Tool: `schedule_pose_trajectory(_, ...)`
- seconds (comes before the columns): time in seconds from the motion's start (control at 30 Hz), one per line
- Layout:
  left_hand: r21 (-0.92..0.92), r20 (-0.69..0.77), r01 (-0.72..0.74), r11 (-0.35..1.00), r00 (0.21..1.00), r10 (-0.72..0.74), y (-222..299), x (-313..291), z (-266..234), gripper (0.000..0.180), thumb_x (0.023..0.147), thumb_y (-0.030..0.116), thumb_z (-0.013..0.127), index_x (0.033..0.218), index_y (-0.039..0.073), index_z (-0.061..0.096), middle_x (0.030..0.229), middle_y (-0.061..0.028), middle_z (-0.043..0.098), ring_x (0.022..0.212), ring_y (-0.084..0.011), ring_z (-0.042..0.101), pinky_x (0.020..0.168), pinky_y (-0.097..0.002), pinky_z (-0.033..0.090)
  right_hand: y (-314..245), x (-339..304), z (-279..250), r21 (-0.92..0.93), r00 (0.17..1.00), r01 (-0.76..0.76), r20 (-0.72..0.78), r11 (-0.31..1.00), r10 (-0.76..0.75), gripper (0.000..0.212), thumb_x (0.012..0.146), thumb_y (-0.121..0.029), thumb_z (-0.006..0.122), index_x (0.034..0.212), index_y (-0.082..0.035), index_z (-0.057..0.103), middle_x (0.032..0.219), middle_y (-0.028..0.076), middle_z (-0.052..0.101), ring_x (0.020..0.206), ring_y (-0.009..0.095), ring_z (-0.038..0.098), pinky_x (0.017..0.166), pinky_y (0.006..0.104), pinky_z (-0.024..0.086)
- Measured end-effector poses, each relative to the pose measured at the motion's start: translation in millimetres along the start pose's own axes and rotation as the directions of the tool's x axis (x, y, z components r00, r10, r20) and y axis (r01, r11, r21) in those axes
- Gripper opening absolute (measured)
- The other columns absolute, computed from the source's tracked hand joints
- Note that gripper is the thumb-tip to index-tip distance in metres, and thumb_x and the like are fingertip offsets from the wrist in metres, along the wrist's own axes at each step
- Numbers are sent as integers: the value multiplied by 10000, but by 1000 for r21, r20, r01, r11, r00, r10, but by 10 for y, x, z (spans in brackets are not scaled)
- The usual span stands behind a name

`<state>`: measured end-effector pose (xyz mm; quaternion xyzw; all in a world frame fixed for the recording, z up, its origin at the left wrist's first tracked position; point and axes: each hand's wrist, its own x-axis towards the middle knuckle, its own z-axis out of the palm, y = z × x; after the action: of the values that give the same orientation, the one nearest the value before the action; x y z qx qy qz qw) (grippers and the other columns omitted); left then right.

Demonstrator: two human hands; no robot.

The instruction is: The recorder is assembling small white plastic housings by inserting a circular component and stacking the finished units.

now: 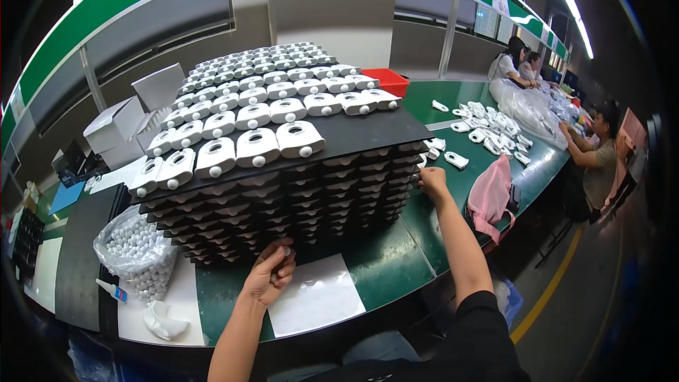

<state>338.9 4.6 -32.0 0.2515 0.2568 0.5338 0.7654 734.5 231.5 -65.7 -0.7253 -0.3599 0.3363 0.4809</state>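
In front of me stands a tall stack of black boards (368, 127) with white plastic parts between its layers. Rows of white oval-holed parts (257, 146) lie on the top board, most with a white ball at the near end. Low before the stack, my left hand (270, 272) is closed, with a small white ball (286, 250) at its fingertips. My right hand (434, 182) reaches to the stack's right corner, its fingers curled beside several loose white parts. What its fingers hold, if anything, is hidden by the hand and the stack's corner.
A clear bag of white balls (138, 244), a small glue bottle (112, 290) and crumpled white tissue (165, 321) sit left. White paper (316, 296) lies in front. Rightward are loose white parts (488, 127), a pink mesh bag (490, 194), a red bin (385, 81) and seated co-workers.
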Motion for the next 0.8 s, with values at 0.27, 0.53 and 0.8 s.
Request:
schedule_pose_trajectory(0.27, 66, -20, -53, 996, 998, 54, -50, -16, -74, 115, 807, 117, 600, 899, 104, 534, 817, -8, 512, 563, -58, 364, 415, -161, 224, -47, -1335, -596, -770, 555, 585, 154, 253, -817, 113, 658, -142, 651, 674, -47, 593, 681, 91, 556, 723, 266, 561, 606, 363, 457)
schedule_pose_trajectory(0.53, 98, -54, -59, 993, 996, 65, -14, -9, -42, 119, 861, 210, 543, 883, 97, 514, 839, -23, 527, 571, -58, 362, 409, -157, 220, -93, -1915, -777, -691, 687, 692, 539, 210, -487, 219, 678, -150, 659, 862, -36, 625, 790, 103, 602, 834, 274, 538, 674, 372, 459)
schedule_pose_trajectory(0.8, 113, -35, -45, 993, 998, 49, -37, 20, -27, 128, 829, 134, 580, 951, 100, 560, 859, -24, 542, 584, -53, 388, 411, -154, 222, -144, -1744, -856, -626, 653, 745, 612, 230, -447, 366, 645, -127, 683, 980, -17, 586, 888, 171, 572, 913, 334, 509, 801, 379, 421)
